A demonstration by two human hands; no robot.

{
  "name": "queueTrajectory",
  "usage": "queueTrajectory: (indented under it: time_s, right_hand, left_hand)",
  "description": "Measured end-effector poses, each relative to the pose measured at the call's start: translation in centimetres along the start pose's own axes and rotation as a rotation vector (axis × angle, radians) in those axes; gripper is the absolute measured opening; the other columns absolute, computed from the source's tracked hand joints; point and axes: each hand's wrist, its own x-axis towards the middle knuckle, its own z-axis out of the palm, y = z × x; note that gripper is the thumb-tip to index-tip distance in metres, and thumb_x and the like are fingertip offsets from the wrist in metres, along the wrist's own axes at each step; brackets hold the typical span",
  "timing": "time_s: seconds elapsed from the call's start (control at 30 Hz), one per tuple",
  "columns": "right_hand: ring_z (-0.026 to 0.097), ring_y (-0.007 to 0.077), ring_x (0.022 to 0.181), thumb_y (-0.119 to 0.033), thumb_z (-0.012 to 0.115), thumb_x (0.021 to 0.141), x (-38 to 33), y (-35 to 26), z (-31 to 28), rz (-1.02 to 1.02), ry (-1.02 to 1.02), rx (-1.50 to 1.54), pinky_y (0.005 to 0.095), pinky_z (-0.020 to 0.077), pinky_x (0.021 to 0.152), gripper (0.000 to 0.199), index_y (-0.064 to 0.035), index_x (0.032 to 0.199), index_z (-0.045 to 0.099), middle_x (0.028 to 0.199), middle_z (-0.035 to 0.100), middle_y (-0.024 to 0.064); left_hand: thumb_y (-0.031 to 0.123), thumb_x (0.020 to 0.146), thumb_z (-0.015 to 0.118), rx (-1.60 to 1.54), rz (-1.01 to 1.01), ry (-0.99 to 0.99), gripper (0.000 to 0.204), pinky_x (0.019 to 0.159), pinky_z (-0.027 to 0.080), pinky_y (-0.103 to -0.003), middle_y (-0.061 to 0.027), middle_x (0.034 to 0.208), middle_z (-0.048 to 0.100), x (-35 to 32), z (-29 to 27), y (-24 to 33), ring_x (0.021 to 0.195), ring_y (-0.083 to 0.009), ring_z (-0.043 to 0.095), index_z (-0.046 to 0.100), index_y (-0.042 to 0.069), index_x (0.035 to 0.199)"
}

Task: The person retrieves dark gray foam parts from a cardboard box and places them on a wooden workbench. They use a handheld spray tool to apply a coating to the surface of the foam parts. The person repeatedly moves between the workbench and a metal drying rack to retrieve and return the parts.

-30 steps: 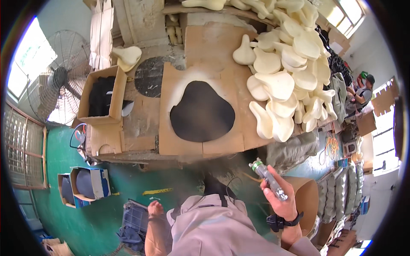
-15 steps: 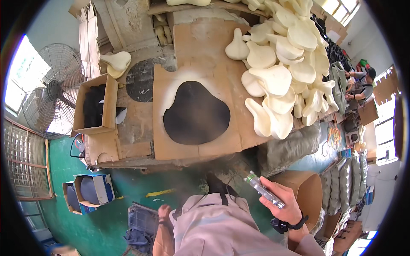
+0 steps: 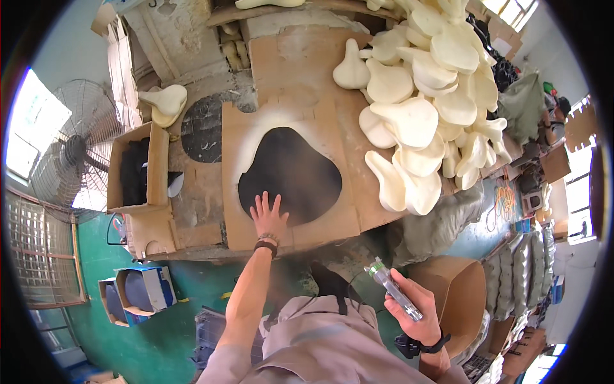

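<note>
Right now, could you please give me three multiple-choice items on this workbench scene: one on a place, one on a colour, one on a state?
1. Where does the left hand rest?
A. on the fan
B. on the black saddle-shaped piece
C. in the open box

2. What colour are the piled saddle-shaped foam pieces?
A. cream
B. red
C. blue

3. How is the spray gun?
A. lying on the bench
B. hanging from a hook
C. held in the right hand

Answers: 1 B, the fingers lie spread on its near edge. 2 A, all are pale cream. 3 C, the fingers wrap round it, below the bench.
</note>
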Motion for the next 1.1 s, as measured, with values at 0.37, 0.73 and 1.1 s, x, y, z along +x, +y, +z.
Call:
queueTrajectory:
  time_s: [0.37,0.73,1.1]
  right_hand:
    - [0.063,0.0248,0.074,-0.002,0.073,0.082,1.9,-0.5,-0.8,-0.048,0.002,0.012,0.0323,0.0509,0.07,0.057,0.001,0.136,0.055,0.091,0.066,0.0143]
    - [0.065,0.0318,0.074,0.004,0.075,0.076,2.0,-1.5,-1.7,-0.051,-0.002,-0.057,0.0348,0.0522,0.067,0.062,-0.0021,0.135,0.057,0.091,0.066,0.0165]
    - [0.066,0.0296,0.076,0.003,0.074,0.078,2.1,-1.8,-1.1,0.009,-0.021,-0.04,0.0327,0.0521,0.07,0.058,-0.0017,0.134,0.058,0.092,0.067,0.0162]
  left_hand:
    - [0.028,0.088,0.07,0.026,0.099,-0.094,0.067,0.118,0.02,-0.061,-0.0092,0.165,0.021,1.2,-1.0,-1.8,0.151,-0.0392,0.016,0.043,0.026,0.15]
    - [0.029,0.099,0.05,-0.323,0.077,-0.124,0.071,0.123,0.008,-0.052,-0.0108,0.164,0.023,1.6,-0.1,-4.7,0.154,-0.0318,0.011,0.017,0.008,0.158]
    - [0.0,0.09,0.056,-0.45,-0.002,0.174,0.066,0.119,0.028,-0.044,-0.0191,0.151,0.042,-1.0,-2.2,-5.5,0.142,-0.0371,0.037,0.031,0.004,0.152]
